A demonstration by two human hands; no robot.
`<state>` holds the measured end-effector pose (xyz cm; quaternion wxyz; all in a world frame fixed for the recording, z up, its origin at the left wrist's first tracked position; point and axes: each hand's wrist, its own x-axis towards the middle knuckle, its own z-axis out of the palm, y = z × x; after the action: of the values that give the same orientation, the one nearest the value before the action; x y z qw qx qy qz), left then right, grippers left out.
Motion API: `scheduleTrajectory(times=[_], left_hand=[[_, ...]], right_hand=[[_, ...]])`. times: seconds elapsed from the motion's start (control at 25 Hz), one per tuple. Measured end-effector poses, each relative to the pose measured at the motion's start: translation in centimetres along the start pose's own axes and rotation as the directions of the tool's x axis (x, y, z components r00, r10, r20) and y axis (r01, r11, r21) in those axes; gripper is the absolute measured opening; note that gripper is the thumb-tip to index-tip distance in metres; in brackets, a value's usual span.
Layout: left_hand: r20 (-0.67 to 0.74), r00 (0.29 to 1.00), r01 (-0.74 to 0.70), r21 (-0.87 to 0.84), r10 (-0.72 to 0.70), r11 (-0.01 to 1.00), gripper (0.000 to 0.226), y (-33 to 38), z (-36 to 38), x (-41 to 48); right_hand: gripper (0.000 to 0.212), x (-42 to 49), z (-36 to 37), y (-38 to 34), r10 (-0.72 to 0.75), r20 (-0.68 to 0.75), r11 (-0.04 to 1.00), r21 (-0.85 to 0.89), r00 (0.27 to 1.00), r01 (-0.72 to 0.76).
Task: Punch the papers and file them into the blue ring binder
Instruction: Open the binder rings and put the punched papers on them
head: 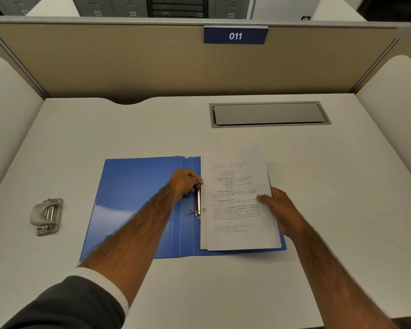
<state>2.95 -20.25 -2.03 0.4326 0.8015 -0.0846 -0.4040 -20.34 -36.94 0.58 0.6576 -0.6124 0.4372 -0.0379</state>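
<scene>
On the white desk (318, 186) the blue ring binder (138, 198) lay open at centre frame, our right hand (282, 210) pinching the papers (237, 198) over its right half, our left hand (185, 184) gripping the ring mechanism (198, 205), the hole punch (46, 216) idle far left; filing seemed underway, and next the holes would need aligning with the rings.

Two bare forearms, both lightly haired, reaching up from the lower edge of the frame toward its middle. At lower left, a dark grey sleeve (67, 305) pushed up well above the wrist, ending in a white cuff (102, 283) that shows as a curved band. No sleeve visible on the arm at lower right; left hand (184, 182) and right hand (281, 207) bare, with no ring, watch or glove to be seen.
</scene>
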Motion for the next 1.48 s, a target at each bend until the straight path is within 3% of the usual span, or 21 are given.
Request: scheduleTrajectory(times=[0.16,0.24,0.32,0.52,0.68,0.88,1.04,1.28,1.48], left_hand=[[-0.211,0.967,-0.117,0.122,0.141,0.986,0.007,-0.7,0.6,-0.4],[-0.235,0.937,-0.208,0.219,0.259,0.953,0.011,-1.4,1.1,-1.2],[-0.247,0.907,-0.272,0.273,0.34,0.923,0.013,-2.3,1.5,-1.9],[-0.308,0.876,-0.296,0.261,0.37,0.919,0.009,-3.8,1.6,-2.9],[-0.3,0.876,-0.307,0.257,0.377,0.917,0.009,-4.1,1.3,-2.9],[-0.269,0.874,-0.322,0.306,0.406,0.896,0.011,-4.1,1.3,-2.3],[-0.266,0.88,-0.302,0.326,0.393,0.896,0.015,-3.7,1.6,-3.1],[-0.013,0.99,-0.13,0.243,0.137,0.961,0.036,-3.4,1.4,-3.6],[0.107,0.994,-0.019,0.188,-0.001,0.982,0.027,-2.8,0.5,-4.0]], right_hand=[[0.013,0.0,0.3,0.5,0.001,-0.025,1.0,-0.001,1.0,-0.001],[0.01,0.6,0.3,1.2,-0.019,-0.104,0.999,-0.053,0.994,0.014],[0.024,1.2,0.4,1.7,-0.039,-0.224,0.99,-0.138,0.974,0.008],[0.037,2.1,0.6,2.7,-0.111,-0.338,0.952,-0.307,0.935,0.002],[0.03,1.7,0.7,2.9,-0.228,-0.428,0.891,-0.453,0.875,0.01],[0.034,1.5,0.2,2.8,-0.289,-0.382,0.842,-0.538,0.878,0.043],[0.03,1.1,-0.3,2.8,-0.403,-0.438,0.827,-0.55,0.804,0.115],[0.022,0.1,0.2,0.9,-0.33,-0.384,0.922,-0.327,0.862,0.207],[0.022,-0.4,1.7,-0.1,-0.309,-0.333,0.943,-0.231,0.891,0.24]])
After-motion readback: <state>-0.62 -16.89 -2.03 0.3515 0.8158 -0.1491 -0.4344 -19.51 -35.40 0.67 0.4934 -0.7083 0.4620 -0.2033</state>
